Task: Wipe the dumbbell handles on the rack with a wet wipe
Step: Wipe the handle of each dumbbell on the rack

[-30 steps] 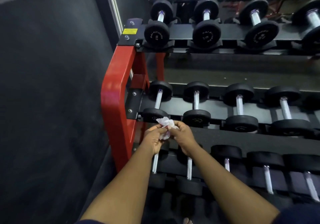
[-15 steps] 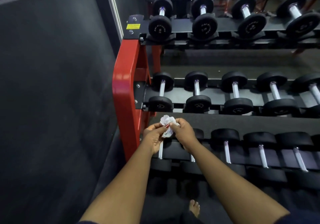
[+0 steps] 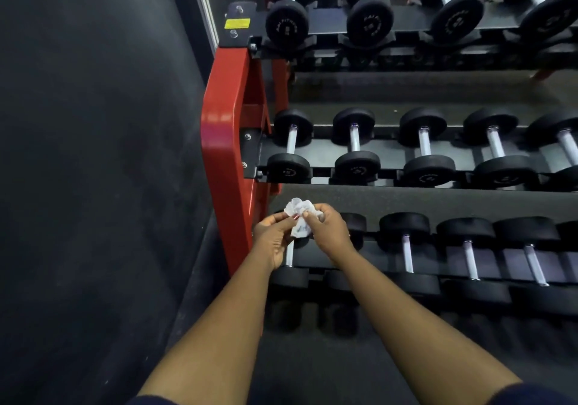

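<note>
Three-tier dumbbell rack (image 3: 223, 154), red end upright on the left, black shelves running off to the right. Both hands are out in front of the lowest tier, at the rack's left end. The wet wipe (image 3: 301, 212) is white and crumpled into a loose wad, held in the air between the two hands. The left hand (image 3: 274, 239) grasps it from the left, palm turned inward and thumb and fingertips pinched on the wad's lower left edge. The right hand (image 3: 329, 232) grasps it from the right, back of the hand to the camera, with thumb and forefinger closed on the wad's middle. The wipe sits above the leftmost bottom dumbbell (image 3: 289, 276), whose far head is hidden behind the hands. Its chrome handle (image 3: 289, 255) shows as a bright strip just right of the left palm, below the wipe. Cannot tell whether the wipe's lower edge touches the handle. The next dumbbell to the right is mostly covered by the right hand and forearm. Further right along the bottom tier are more black round-headed dumbbells with bare chrome handles. The middle tier (image 3: 325, 149) carries five visible dumbbells in a row, handles pointing away from the viewer. The top tier (image 3: 325, 26) shows four larger ones, the last cut by the frame edge. A yellow label (image 3: 237, 24) sits on the black plate at the top left corner of the rack. Dark wall (image 3: 93, 154) to the left, dark floor (image 3: 312, 370) below. Both forearms are bare, with navy sleeves (image 3: 531, 396) at the bottom edge.
</note>
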`<state>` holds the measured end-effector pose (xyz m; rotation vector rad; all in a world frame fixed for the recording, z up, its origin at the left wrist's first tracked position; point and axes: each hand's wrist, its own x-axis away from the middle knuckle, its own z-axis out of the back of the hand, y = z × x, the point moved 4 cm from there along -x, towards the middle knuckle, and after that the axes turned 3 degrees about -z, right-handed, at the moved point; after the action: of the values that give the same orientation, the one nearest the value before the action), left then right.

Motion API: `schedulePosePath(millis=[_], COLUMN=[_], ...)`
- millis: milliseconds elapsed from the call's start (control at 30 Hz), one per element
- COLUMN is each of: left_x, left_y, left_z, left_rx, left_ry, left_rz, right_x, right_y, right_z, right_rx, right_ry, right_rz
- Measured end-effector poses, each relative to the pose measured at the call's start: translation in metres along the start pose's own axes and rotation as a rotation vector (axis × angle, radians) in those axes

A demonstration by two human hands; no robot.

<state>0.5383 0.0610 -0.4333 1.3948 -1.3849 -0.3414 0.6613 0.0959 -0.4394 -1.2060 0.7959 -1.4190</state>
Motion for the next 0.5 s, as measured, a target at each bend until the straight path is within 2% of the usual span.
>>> schedulePosePath(millis=[167, 500], left_x=[-0.032, -0.118], left_y=[-0.039, -0.159], left_z=[0.018, 0.078], left_rx=[-0.037, -0.069], left_ry=[0.023, 0.066], left_rz=[-0.024, -0.07], right_x=[-0.022, -0.078], right_y=[0.047, 0.19], right_z=[-0.011, -0.053], right_rx=[0.009, 0.061], right_ry=[-0.029, -0.019], right_rz=[-0.001, 0.073])
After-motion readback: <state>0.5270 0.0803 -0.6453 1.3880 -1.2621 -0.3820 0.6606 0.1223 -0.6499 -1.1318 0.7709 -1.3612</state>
